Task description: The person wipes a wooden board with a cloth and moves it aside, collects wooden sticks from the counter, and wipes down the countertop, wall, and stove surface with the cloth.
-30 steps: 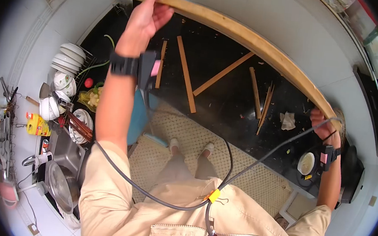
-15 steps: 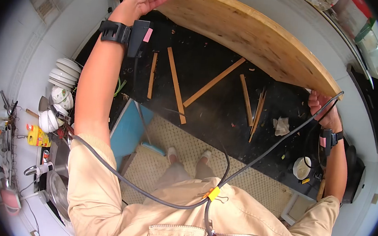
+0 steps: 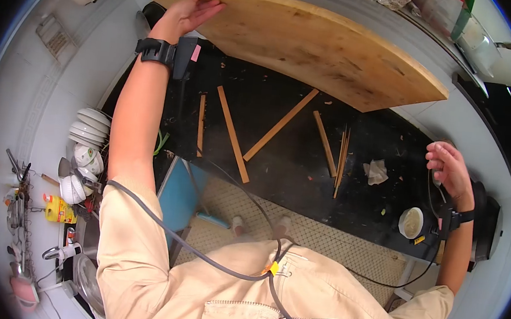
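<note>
Wooden board (image 3: 314, 49): positioned on the far side of the black table (image 3: 278, 173), near the wall, tilted, its broad stained face towards the wearer. Left hand (image 3: 194, 15): at the board's upper edge, close to the left end, fingers extended loosely over the face; whether it grasps the board cannot be told. Right hand (image 3: 449, 165): released, fingers loosely curled, apart from the board's right end and above the right part of the table.

Below the board, four wooden strips (image 3: 233, 134) lie at differing angles; two of them meet in a V. Thin sticks (image 3: 341, 164) lie just beside the rightmost strip. Crumpled pale sheet (image 3: 376, 172) noted further right. White bowl (image 3: 411, 223), pale contents, sits near the table's front edge, with a small yellow item (image 3: 419, 239) just beside it. Stacked white dishes (image 3: 91, 127) stand at left.
</note>
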Motion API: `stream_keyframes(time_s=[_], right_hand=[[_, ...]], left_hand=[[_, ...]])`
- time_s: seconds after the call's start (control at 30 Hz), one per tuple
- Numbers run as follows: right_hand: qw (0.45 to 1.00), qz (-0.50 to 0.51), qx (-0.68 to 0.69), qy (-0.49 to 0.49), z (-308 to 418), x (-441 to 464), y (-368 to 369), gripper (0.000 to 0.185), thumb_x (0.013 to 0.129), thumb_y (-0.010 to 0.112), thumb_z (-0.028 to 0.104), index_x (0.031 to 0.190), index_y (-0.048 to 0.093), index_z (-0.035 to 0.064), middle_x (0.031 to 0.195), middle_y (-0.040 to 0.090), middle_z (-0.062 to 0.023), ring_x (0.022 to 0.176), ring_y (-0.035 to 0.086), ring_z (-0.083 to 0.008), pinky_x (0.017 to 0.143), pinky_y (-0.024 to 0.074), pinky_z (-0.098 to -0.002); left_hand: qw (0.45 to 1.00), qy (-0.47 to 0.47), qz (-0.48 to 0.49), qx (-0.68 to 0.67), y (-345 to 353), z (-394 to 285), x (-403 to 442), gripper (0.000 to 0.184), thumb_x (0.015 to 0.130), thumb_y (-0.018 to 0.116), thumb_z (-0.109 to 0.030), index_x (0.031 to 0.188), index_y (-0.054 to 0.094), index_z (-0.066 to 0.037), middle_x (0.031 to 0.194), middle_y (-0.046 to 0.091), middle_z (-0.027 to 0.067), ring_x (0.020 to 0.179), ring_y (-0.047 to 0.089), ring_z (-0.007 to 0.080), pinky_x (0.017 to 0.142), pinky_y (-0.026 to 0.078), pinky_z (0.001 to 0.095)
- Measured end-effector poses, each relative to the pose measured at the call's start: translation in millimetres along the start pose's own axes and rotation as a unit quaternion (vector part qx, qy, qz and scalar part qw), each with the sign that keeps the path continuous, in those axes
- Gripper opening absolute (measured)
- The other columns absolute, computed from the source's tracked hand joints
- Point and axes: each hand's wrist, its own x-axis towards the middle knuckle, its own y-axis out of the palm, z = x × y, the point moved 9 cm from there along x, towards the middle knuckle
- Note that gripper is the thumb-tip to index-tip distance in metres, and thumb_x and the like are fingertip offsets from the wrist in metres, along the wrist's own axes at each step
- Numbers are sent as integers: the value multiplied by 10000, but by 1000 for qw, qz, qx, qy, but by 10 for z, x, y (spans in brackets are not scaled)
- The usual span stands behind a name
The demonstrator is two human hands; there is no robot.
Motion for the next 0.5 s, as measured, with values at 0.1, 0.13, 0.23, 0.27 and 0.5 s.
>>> stream_keyframes(time_s=[0.1,0.13,0.23,0.27,0.5], right_hand=[[994,4,96,42,-353,260,40,411,971,602,378,1171,601,19,972,690,-71,803,665,-96,622,530,-195],[985,-7,155,69,-445,349,74,457,975,592,394,1211,585,2,1015,690,-90,856,669,-115,668,542,-206],[962,30,258,87,-505,654,348,554,979,569,426,1281,531,-37,1126,664,-145,1004,655,-217,833,551,-268],[945,48,309,95,-541,759,458,604,982,558,443,1316,503,-57,1182,652,-172,1078,649,-267,915,555,-299],[893,137,391,177,-993,986,1216,505,1016,488,413,1244,574,-29,1155,671,-183,1017,685,-280,909,573,-373]], left_hand=[[999,-30,38,8,-20,37,2,541,928,663,-358,1220,480,60,1211,547,233,1156,584,404,988,557,406],[997,-46,50,25,-31,71,-16,585,927,662,-387,1240,464,66,1252,522,250,1188,558,429,1002,544,415],[996,-49,-32,71,-262,211,-274,636,924,668,-416,1313,436,31,1314,481,281,1145,585,411,998,533,469],[996,-49,-33,74,-313,276,-336,636,924,668,-416,1313,436,31,1314,481,281,1145,585,411,998,533,469],[983,-90,-87,-136,-927,859,-970,472,864,671,-157,1270,471,-22,1246,540,172,1181,544,357,1009,479,553]])
